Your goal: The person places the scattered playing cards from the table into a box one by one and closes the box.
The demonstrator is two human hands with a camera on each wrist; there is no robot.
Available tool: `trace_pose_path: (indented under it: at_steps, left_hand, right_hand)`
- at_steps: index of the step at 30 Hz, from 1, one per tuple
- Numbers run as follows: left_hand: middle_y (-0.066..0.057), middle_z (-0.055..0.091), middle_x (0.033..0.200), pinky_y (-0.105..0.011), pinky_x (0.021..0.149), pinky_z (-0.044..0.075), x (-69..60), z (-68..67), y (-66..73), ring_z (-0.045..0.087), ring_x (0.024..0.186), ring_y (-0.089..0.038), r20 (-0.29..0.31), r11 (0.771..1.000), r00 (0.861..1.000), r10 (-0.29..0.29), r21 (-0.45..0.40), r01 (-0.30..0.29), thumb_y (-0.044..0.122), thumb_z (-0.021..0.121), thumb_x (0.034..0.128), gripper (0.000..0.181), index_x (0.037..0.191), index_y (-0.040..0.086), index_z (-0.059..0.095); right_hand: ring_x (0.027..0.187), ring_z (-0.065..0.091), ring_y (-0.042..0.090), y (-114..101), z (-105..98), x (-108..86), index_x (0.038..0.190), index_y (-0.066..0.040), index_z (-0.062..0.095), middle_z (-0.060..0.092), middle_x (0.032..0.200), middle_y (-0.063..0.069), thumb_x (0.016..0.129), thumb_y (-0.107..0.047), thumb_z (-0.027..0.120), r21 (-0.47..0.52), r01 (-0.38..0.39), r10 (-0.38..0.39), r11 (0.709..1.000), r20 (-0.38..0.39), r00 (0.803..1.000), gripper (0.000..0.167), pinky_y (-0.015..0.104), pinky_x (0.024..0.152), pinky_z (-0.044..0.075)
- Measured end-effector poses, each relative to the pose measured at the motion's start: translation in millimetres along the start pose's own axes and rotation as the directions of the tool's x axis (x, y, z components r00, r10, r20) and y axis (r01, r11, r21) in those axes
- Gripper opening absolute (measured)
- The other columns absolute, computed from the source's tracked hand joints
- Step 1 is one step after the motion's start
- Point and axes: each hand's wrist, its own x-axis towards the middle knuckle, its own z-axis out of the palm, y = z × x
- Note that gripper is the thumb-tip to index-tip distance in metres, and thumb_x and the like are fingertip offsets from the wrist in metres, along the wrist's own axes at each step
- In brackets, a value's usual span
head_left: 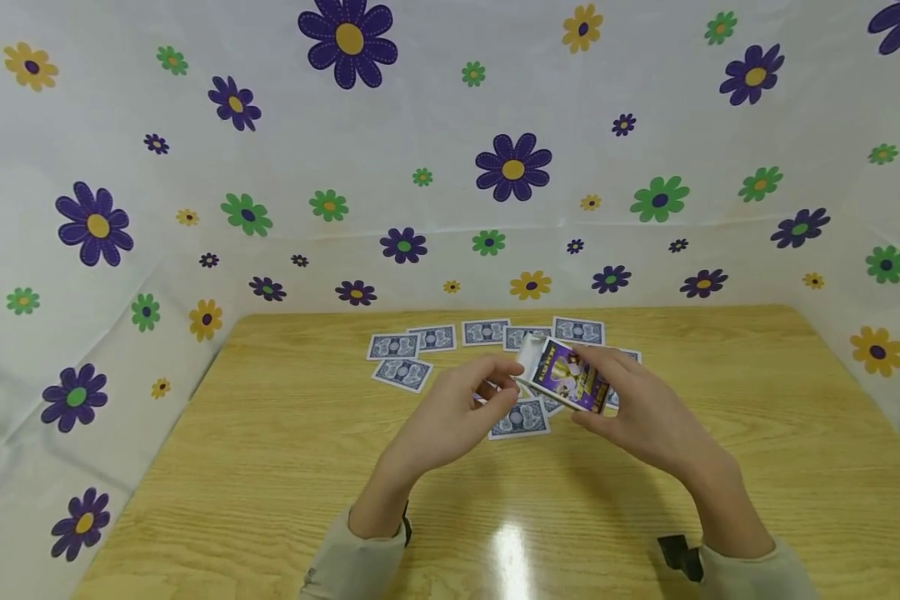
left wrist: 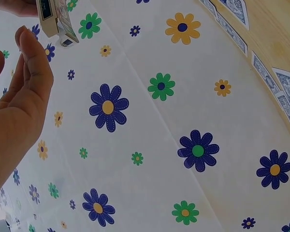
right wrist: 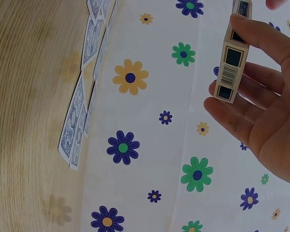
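My right hand (head_left: 648,408) grips a small purple playing-card box (head_left: 566,372) above the table, thumb on one side and fingers on the other. The box is tilted, and its pale end flap (head_left: 528,354) stands out toward the left. In the right wrist view the narrow side of the box (right wrist: 229,72) shows a barcode and dark squares. My left hand (head_left: 457,408) hovers beside the flap with bent, relaxed fingers. The left wrist view shows a gap between those fingertips (left wrist: 23,36) and the box (left wrist: 50,17). Whatever lies inside the box is hidden.
Several blue-backed playing cards lie spread on the wooden table (head_left: 285,467) behind and below the box, among them one card (head_left: 402,375) at the left and one (head_left: 521,419) in front. A white flowered cloth (head_left: 435,125) hangs around the back and sides.
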Motion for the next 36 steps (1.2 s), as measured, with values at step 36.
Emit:
trace_pose_path:
  at_steps: [36]
  left_hand:
    - [-0.018, 0.057, 0.128, -0.042, 0.086, 0.055, 19.7, 20.5, -50.3, 0.060, 0.111, -0.031, 0.036, 0.836, 0.974, -0.222, 0.522, 0.171, 0.022, 0.060, 0.0979, 0.042, 0.137, 0.006, 0.053]
  right_hand:
    - [0.115, 0.058, 0.034, 0.1, -5.3, 1.1, 0.149, -0.006, 0.042, 0.051, 0.141, 0.020, 0.082, -0.018, 0.082, -0.007, -0.039, 0.039, 0.999, 0.014, 0.999, 0.079, 0.046, 0.087, 0.053]
